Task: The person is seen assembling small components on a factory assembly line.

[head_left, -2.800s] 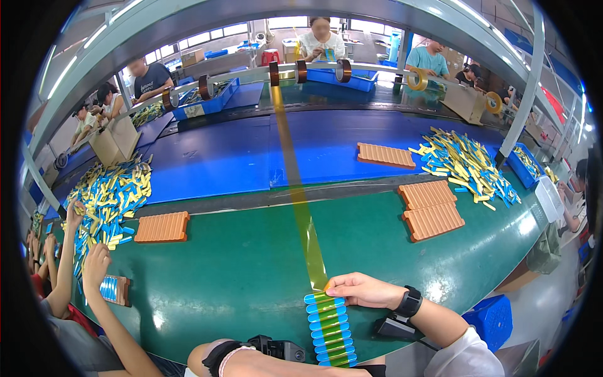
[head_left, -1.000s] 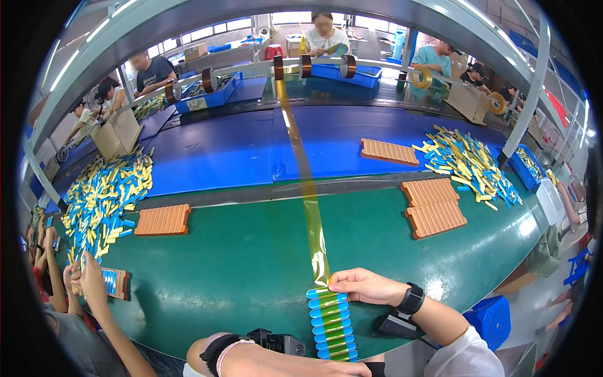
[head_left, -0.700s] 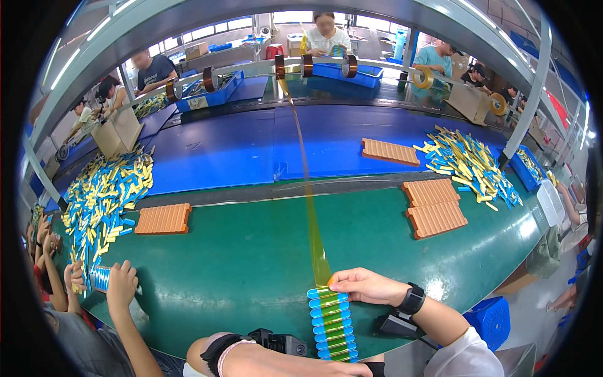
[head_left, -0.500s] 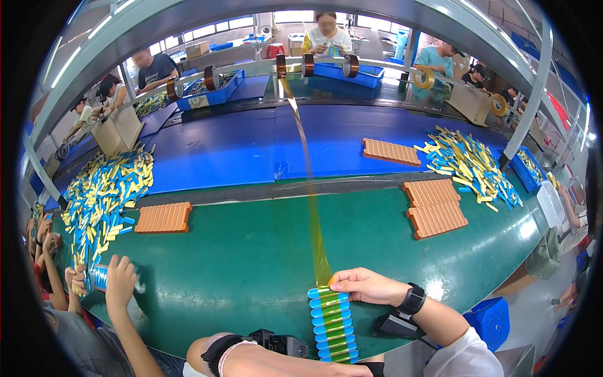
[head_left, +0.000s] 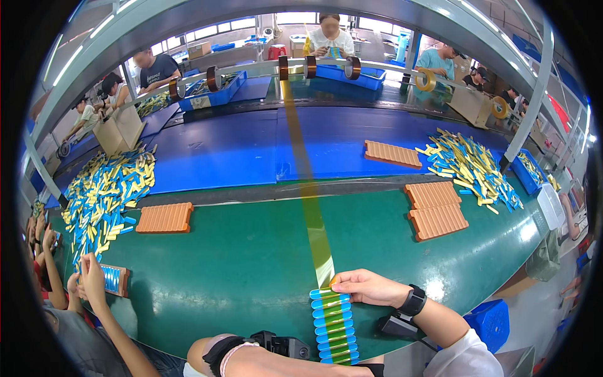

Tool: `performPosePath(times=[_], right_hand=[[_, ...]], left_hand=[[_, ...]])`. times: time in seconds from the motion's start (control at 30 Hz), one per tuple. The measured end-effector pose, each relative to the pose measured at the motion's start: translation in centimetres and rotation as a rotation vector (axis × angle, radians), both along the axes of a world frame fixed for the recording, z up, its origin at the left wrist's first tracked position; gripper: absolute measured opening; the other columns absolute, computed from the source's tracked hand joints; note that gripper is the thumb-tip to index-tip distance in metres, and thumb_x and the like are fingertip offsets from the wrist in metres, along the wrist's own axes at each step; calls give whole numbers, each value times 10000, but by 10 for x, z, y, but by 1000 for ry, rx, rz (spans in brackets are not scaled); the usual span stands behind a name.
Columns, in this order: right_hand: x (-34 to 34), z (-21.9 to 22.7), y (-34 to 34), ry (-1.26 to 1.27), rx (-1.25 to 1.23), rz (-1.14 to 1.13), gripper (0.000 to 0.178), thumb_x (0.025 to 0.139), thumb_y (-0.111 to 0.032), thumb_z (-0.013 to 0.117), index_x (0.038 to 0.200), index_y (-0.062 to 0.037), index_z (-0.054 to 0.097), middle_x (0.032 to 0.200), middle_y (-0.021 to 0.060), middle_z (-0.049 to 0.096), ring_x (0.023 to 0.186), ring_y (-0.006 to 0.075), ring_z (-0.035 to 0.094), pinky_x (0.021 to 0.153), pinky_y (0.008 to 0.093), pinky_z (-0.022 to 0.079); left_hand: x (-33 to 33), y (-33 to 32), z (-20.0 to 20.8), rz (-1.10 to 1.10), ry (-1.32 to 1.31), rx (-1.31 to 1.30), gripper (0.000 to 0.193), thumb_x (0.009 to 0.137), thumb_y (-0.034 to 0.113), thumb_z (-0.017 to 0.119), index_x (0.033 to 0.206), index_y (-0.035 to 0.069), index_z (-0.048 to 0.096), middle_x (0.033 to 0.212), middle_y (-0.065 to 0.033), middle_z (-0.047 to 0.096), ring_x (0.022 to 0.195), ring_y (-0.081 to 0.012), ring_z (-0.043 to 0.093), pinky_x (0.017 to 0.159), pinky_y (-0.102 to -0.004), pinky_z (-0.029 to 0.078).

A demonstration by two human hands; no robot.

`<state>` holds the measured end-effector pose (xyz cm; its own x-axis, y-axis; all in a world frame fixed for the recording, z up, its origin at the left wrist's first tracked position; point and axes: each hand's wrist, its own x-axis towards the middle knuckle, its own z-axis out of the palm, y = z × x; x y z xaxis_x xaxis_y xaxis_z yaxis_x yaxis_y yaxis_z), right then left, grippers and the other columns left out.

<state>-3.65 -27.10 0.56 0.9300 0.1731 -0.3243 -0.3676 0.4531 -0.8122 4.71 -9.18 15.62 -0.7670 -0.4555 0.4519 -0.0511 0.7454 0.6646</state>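
Note:
My right hand (head_left: 365,288), with a dark band at its wrist, pinches the amber tape (head_left: 312,217) between thumb and fingers. Its fingertips sit at the top end of a row of blue round-ended strips (head_left: 331,317). The strips lie side by side, joined down their middle by the same see-through tape. From there the tape stretches away over the table to a roll (head_left: 284,68) on the overhead bar. My left forearm (head_left: 282,364) crosses the lower edge toward the row's bottom end; the left hand itself is out of the picture.
Orange grooved trays (head_left: 438,210) lie on the green table (head_left: 232,270), another (head_left: 164,218) at left. Blue and yellow strips are heaped left (head_left: 107,201) and right (head_left: 474,166). A co-worker's hands (head_left: 91,279) work at a filled tray (head_left: 116,281). A black device (head_left: 279,344) sits near my forearm.
The tape was narrow and twisted and now lies broad and flat. My right hand stays nearly in place. The co-worker's nearer hand has shifted left, uncovering more of their tray.

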Motion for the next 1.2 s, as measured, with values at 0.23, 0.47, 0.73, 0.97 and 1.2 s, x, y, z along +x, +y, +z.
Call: performPosePath(times=[0.23,0.47,0.73,0.97,1.2], right_hand=[[-2,1,3,-3,0,18,188,892,-213,462,963,-53,529,931,-19,540,841,46,499,764,209,409],[-1,6,6,51,-47,-52,197,886,-248,475,943,-71,540,908,-42,546,807,25,492,719,186,407],[2,9,5,-65,-39,5,205,892,-228,462,969,-54,539,896,-43,543,803,23,494,723,196,418],[2,3,4,-20,-49,-31,185,885,-246,474,875,-72,536,866,-42,543,763,21,501,702,189,435],[1,-1,2,-54,-31,-4,188,884,-244,474,881,-70,546,843,-42,547,758,22,507,696,186,434]], left_hand=[[-4,2,-2,-1,-10,-29,613,690,454,549,1041,-41,458,928,-125,507,901,-245,485,807,-337,376],[12,-11,-10,94,109,130,483,721,356,601,1016,-12,496,943,-126,527,891,-279,504,787,-347,394],[-4,29,-4,-252,-39,-18,233,698,153,513,853,-19,534,863,-112,525,795,-225,500,734,-307,385],[30,57,-35,-262,76,-41,240,734,146,504,912,-13,527,893,-125,530,839,-236,505,745,-317,394],[50,82,-48,-77,-9,70,261,740,163,512,950,7,517,909,-129,528,860,-242,503,760,-323,394]])
